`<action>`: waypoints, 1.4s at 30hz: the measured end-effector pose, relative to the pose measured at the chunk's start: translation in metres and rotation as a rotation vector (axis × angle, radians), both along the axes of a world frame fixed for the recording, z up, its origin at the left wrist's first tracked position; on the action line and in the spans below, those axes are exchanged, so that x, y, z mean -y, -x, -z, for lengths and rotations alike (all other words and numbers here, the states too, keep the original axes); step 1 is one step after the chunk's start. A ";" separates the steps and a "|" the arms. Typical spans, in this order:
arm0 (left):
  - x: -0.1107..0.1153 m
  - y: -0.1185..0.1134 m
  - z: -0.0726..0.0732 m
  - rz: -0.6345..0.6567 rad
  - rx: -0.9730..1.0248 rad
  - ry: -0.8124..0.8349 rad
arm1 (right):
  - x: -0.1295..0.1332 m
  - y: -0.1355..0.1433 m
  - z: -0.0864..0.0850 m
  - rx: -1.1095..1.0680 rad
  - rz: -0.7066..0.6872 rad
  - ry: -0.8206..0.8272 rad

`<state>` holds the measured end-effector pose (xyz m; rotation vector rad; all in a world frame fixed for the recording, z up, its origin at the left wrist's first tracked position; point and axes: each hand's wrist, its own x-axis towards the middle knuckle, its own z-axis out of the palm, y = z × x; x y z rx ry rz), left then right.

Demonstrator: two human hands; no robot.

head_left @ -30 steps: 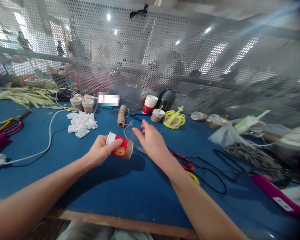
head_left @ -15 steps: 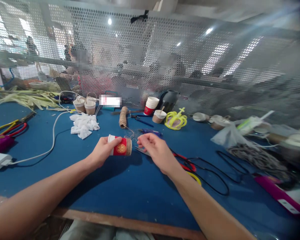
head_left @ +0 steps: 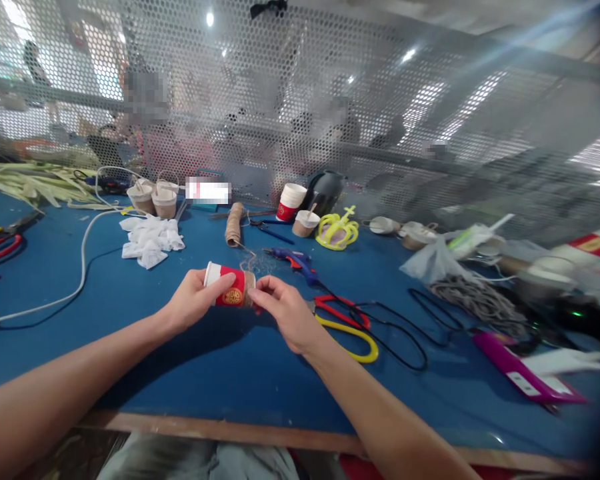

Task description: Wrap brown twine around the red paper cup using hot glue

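Observation:
My left hand (head_left: pixel 186 303) is closed around a red and white paper cup (head_left: pixel 225 280), held on its side above the table. A band of brown twine (head_left: pixel 249 283) wraps the cup's right end. At that end, my right hand (head_left: pixel 289 316) has its thumb and fingers pinched on the twine-wrapped edge; its fingertips are partly hidden. Behind the cup lies a roll of twine (head_left: pixel 234 225), with a loose strand trailing towards it. A blue glue gun (head_left: pixel 295 260) rests just beyond my right hand, and red and yellow-handled scissors (head_left: pixel 363 343) lie beside my right wrist.
White crumpled cloths (head_left: pixel 153 240) and twine-wrapped cups (head_left: pixel 165 201) are at the back left. Stacked paper cups (head_left: pixel 291 200) and a yellow crown-shaped piece (head_left: pixel 337 231) stand further back. A black cord, plastic bag (head_left: pixel 425 262) and purple item (head_left: pixel 515 367) occupy the right. Perforated metal screen (head_left: pixel 260 87) borders the back.
My right hand has moved left from beside the cup to touch its twine-wrapped end. The glue gun and scissors show more fully. The whole view has shifted.

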<state>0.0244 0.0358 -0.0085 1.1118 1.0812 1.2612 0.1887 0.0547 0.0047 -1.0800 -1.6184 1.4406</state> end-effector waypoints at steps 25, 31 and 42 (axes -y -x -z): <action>-0.005 0.009 -0.005 0.165 0.145 0.141 | 0.004 -0.009 -0.042 0.113 -0.034 -0.650; -0.004 0.008 -0.003 0.185 0.082 0.100 | -0.019 -0.015 -0.013 0.305 0.070 -0.297; -0.001 0.001 -0.007 0.053 0.065 0.103 | 0.003 0.002 -0.009 0.305 0.068 -0.333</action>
